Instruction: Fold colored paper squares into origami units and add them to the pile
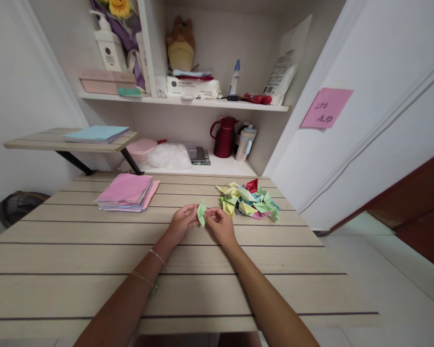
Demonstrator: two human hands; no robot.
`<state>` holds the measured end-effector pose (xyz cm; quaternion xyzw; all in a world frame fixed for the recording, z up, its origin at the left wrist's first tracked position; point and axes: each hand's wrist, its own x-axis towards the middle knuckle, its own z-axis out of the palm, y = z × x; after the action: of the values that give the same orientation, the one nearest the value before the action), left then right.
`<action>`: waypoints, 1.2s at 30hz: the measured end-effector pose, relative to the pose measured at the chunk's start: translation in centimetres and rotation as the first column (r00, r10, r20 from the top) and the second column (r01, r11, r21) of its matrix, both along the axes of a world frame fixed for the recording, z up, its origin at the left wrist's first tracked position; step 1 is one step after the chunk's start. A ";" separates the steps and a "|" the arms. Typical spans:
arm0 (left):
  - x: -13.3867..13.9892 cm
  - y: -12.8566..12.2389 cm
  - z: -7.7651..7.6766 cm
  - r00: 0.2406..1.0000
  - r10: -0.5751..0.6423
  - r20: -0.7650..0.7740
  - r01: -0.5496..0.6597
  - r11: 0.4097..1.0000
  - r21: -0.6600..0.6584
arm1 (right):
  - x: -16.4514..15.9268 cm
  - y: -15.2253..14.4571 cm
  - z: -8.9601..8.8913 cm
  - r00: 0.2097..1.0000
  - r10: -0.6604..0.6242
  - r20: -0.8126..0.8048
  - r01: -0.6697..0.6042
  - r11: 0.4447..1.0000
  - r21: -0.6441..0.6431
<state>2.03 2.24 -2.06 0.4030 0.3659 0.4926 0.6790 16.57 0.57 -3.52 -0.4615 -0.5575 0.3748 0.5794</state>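
Note:
A small folded piece of light green paper (201, 213) is held upright between my two hands over the middle of the table. My left hand (184, 220) grips its left side, fingers bent round it. From the other side, my right hand (220, 223) pinches it with thumb and fingertips. Just right of my right hand lies a pile of folded paper boats (251, 197), mostly yellow and green, with a red one on top at the back. Some of the fingertips are hidden behind the green paper.
A stack of coloured paper sheets (126, 192) lies at the left. Behind it stands a small raised shelf (39, 138) with blue paper (96, 133) on it. At the back are a dark red jug (224, 138) and a tumbler (245, 143). A pink note (326, 108) hangs on the right wall.

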 end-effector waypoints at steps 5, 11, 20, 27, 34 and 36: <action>-0.1 0.0 0.1 0.997 -0.075 0.003 0.075 0.996 -0.038 | 0.3 0.3 -0.1 0.997 -0.060 -0.058 0.058 0.998 -0.035; -0.4 0.1 0.1 0.997 -0.076 0.022 0.077 0.996 -0.040 | 0.7 -0.3 1.0 0.991 -0.060 0.119 0.054 0.997 0.048; -1.4 0.9 0.0 0.993 0.001 -0.120 0.003 0.999 0.032 | 1.3 -0.7 1.3 0.859 -0.118 0.499 0.010 0.977 0.214; -5.0 1.8 1.0 0.551 0.701 -0.453 -0.315 0.677 0.665 | 3.3 -0.1 0.5 0.669 -0.441 0.598 0.406 0.891 0.203; -8.8 1.3 1.7 -0.064 0.856 -0.512 -0.158 0.498 0.853 | 3.1 -0.3 0.4 0.701 -0.420 0.577 0.393 0.902 0.180; -9.7 1.4 1.4 -0.158 0.804 -0.574 -0.222 0.537 0.814 | 2.9 -0.3 0.5 0.716 -0.397 0.574 0.374 0.913 0.164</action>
<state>-7.63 3.68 -0.63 0.5578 0.7087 0.4149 -0.1201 19.47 0.30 -3.00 -0.6508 -0.6088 0.0718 0.4479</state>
